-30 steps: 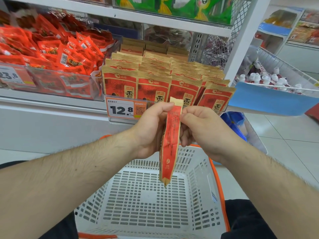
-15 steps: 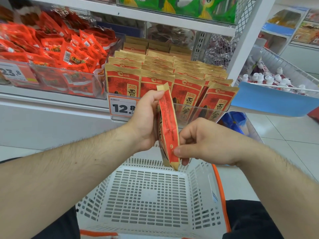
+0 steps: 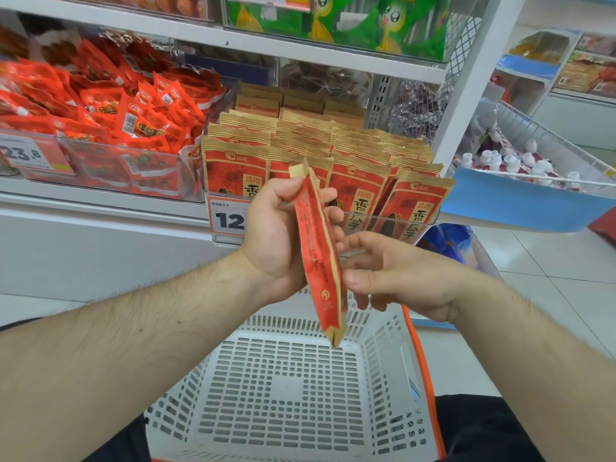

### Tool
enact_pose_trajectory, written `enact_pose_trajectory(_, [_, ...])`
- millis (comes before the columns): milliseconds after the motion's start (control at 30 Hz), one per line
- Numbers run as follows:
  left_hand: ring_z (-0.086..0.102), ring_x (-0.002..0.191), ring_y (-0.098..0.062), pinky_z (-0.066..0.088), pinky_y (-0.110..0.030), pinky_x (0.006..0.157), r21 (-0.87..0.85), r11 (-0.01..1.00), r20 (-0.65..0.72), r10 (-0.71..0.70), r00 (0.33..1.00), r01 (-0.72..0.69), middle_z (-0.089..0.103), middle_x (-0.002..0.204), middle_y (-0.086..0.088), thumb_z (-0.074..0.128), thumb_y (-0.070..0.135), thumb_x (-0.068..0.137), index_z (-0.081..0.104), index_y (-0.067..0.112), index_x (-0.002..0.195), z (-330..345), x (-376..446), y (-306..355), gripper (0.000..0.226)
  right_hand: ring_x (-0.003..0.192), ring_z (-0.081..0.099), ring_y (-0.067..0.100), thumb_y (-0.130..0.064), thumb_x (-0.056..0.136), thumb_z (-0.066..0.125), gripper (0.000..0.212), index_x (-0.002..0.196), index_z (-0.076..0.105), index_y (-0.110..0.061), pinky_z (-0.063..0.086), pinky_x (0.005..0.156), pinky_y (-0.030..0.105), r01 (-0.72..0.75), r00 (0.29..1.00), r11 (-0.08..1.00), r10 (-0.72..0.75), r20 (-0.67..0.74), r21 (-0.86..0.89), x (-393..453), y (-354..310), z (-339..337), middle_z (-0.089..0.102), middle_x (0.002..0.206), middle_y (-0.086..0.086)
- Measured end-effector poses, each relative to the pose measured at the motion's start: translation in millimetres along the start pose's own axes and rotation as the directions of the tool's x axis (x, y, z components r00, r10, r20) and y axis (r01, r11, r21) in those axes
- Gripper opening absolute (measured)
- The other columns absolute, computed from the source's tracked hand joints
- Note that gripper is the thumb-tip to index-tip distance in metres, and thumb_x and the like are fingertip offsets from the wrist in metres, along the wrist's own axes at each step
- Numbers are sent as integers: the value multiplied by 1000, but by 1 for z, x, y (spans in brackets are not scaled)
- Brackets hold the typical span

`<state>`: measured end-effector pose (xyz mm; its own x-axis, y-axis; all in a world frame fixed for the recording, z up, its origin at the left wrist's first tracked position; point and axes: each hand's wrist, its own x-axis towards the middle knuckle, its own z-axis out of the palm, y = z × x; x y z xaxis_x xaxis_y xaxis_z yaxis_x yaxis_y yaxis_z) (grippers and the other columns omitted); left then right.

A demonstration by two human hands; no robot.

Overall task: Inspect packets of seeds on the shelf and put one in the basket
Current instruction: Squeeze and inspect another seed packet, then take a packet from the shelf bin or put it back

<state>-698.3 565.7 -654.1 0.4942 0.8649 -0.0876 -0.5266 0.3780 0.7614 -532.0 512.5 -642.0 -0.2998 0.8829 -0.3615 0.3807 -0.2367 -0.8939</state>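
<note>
A red and tan packet of seeds (image 3: 318, 251) hangs edge-on above the white basket (image 3: 283, 388). My left hand (image 3: 276, 235) grips its upper part, fingers curled round it. My right hand (image 3: 396, 275) pinches the packet's lower half between thumb and fingers. Behind them, several rows of the same seed packets (image 3: 360, 168) stand upright in a clear shelf bin with a 12.8 price tag (image 3: 228, 218) partly hidden by my left hand. The basket holds nothing that I can see.
A clear bin of orange-red snack packets (image 3: 110, 128) fills the shelf to the left. Green bags (image 3: 350, 21) lie on the shelf above. A white upright post (image 3: 466, 88) stands right of the seeds, with a blue wire bin of small white bottles (image 3: 520, 168) beyond.
The packet has been turned and tilted between my hands. My right hand slid from its top down to its lower half, and the camera moved slightly closer to the shelf.
</note>
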Motion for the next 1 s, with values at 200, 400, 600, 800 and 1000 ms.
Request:
enact_pose_trajectory(200, [64,93,-34,54,-45,84,125,992,110,-9,994,-5,69,99,-21,40,41,88,74,4,95,5,-3,3,51,57,45,16,-21,75,79,44,112,60,-8,32,45,24,134,989,980,-123,-80,149,9,1,15,65,82,7])
enact_pose_trajectory(400, [73,96,-26,57,-49,87,575,780,148,196,969,-246,76,103,-5,54,37,94,65,19,108,-6,2,10,26,46,51,16,-34,76,68,21,83,69,-14,40,45,24,208,956,958,-156,-248,200,-6,-10,2,69,75,13])
enact_pose_trajectory(600, [73,92,-22,58,-41,86,707,644,324,70,944,-290,76,100,-5,50,45,92,65,20,104,34,24,41,32,44,54,16,-24,71,76,11,78,73,-16,40,42,20,313,893,933,-225,-389,179,-16,-24,-31,71,73,14])
enact_pose_trajectory(800, [68,87,-16,52,-37,88,868,350,339,99,936,-352,72,99,-5,36,36,107,66,13,102,90,76,74,38,46,61,16,-25,77,61,26,92,64,-4,50,43,21,415,842,782,-137,-521,465,-16,-42,-68,70,70,12])
enact_pose_trajectory(1000, [54,119,-32,43,-41,93,833,-549,235,229,945,-74,61,130,-7,36,41,101,57,23,128,82,149,96,39,64,71,18,-11,96,56,10,96,65,-6,57,59,25,627,538,762,-273,-797,163,-10,-41,-131,74,75,6])
